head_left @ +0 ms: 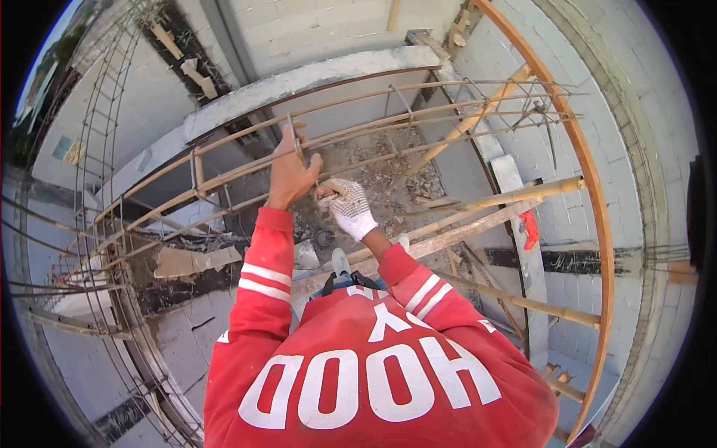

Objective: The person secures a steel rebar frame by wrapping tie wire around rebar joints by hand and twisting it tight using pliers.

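My bare left hand point(292, 170) is raised at the rebar cage point(351, 138), its fingers closed around a steel stirrup point(293, 128) that stands up from the long bars. The thumb sticks out to the right. Just below and to the right, my right hand point(349, 207) wears a white dotted glove with bare fingertips showing. Its fingers are curled together close to the lower bar, and whatever they hold is too small to make out. More stirrups point(402, 103) sit spaced along the cage.
Bamboo poles point(515, 196) and a wooden plank point(448, 237) cross below the cage. An orange-brown curved timber point(595, 201) rises at right. Upright rebar point(101, 142) stands at left. Rubble point(388, 168) covers the ground below, between block walls point(635, 149). A red cloth point(529, 229) hangs at right.
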Motion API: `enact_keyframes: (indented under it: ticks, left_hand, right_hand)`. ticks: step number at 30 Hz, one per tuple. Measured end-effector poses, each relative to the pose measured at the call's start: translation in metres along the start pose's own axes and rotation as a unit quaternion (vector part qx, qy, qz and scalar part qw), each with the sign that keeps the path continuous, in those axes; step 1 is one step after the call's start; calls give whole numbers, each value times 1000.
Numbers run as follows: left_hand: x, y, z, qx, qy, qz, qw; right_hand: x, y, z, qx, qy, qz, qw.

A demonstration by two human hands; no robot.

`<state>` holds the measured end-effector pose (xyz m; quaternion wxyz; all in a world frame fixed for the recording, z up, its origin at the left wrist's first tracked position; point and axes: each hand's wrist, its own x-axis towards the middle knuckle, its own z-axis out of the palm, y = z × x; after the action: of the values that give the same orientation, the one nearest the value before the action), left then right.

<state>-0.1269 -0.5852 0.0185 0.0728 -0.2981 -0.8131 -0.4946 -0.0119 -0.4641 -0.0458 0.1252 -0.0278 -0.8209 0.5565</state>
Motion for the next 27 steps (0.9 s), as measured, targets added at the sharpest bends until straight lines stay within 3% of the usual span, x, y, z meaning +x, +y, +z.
enact_keyframes:
  ticks: [2, 3, 6, 7, 9, 10, 12, 14, 18, 25, 27]
  left_hand:
    - [1, 2, 4, -27, 28, -20, 999]
    - [-1, -1, 5, -35, 21, -12, 999]
    - [1, -7, 7, -31, 41, 13, 999]
    - [0, -4, 5, -24, 39, 1, 999]
    - [-1, -3, 5, -16, 43, -11, 999]
    - [-1, -3, 5, -23, 41, -10, 999]
    - [-2, -5, 5, -24, 44, -9, 999]
    - [-4, -7, 5, -33, 42, -6, 999]
    - [-3, -1, 4, -58, 40, -13, 997]
    - [-23, -43, -2, -44, -3, -9, 999]
    - [-24, -41, 2, -65, 59, -23, 996]
  right_hand:
    - [0, -13, -12, -78, -20, 28, 996]
    - [-2, -30, -28, -131, 5, -4, 991]
    - [3, -53, -103, -93, 277, -89, 952]
    - [9, -54, -137, -44, 343, -46, 937]
    - [20, -38, -215, -130, 458, 14, 879]
    - [22, 1, -261, -245, 482, 10, 841]
    - [20, 46, -322, -317, 527, 39, 788]
    - [11, 84, -371, -428, 511, 127, 735]
    - [-9, 122, -440, -436, 512, 199, 713]
    - [-4, 117, -515, -494, 414, 299, 704]
    - [3, 127, -538, -504, 366, 314, 717]
